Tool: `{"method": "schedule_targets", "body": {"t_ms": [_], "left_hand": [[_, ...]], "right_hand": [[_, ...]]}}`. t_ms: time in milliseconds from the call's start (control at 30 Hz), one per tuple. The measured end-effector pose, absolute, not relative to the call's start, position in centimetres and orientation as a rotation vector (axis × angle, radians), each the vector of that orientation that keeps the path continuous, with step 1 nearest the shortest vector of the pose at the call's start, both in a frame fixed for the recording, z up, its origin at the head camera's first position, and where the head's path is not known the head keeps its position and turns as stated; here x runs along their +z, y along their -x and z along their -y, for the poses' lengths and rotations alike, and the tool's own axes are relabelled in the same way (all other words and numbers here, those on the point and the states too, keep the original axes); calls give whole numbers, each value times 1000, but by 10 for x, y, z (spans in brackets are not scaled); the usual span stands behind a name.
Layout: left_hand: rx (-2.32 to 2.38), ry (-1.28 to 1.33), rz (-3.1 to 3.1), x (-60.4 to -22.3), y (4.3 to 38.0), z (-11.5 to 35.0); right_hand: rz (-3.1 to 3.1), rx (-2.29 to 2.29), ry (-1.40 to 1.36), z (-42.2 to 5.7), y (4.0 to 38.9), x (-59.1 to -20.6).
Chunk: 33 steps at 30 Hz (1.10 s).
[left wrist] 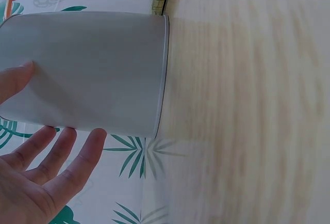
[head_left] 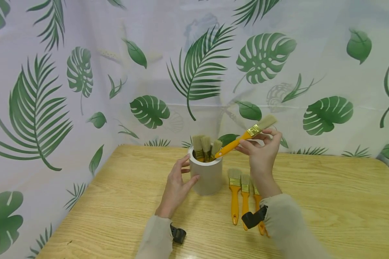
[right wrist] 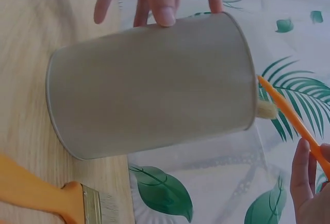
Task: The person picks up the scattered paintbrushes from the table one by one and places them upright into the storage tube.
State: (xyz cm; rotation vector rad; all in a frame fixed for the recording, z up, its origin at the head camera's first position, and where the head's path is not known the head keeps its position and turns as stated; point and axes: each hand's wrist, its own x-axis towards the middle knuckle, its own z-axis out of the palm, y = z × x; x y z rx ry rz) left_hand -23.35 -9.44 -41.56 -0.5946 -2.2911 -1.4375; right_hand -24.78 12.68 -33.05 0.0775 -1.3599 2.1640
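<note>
A plain light-grey cylindrical container [head_left: 208,180] stands upright on the table. Several paintbrushes [head_left: 206,145] stand in it, bristles up, their handles hidden inside. My left hand [head_left: 175,185] holds the container from its left side, thumb on the front and fingers around the far side. Between thumb and fingers, my right hand [head_left: 265,154] pinches a paintbrush with an orange handle [head_left: 233,144] and pale bristles. That brush is tilted, bristles up to the right, and its handle end is at the container's rim. Beneath the right wrist lie 3 more orange-handled paintbrushes [head_left: 235,198].
The light wooden table [head_left: 116,201] extends to both sides of the container. Behind it and along the left hangs a white cloth [head_left: 103,32] printed with green leaves. Black straps with small devices [head_left: 254,217] sit on both wrists.
</note>
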Motion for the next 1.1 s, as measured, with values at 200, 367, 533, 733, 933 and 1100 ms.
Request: {"method": "schedule_targets", "body": {"t_ms": [200, 367, 533, 733, 933, 1100], "left_hand": [[-1427, 616, 2275, -417, 235, 95], [-1432, 612, 2278, -416, 234, 95], [-1442, 612, 2281, -415, 234, 95], [-1437, 624, 2286, -416, 234, 95], [-1417, 628, 2280, -416, 235, 94], [-1404, 624, 2274, -417, 235, 96]], "right_hand": [[1467, 2058, -131, -113, 252, -336], [1608, 1934, -223, -101, 251, -340], [1763, 1730, -378, -90, 249, -342], [1913, 1394, -571, -90, 246, -343], [1947, 1343, -479, -108, 243, -338], [2052, 1395, -301, -132, 240, -338]]}}
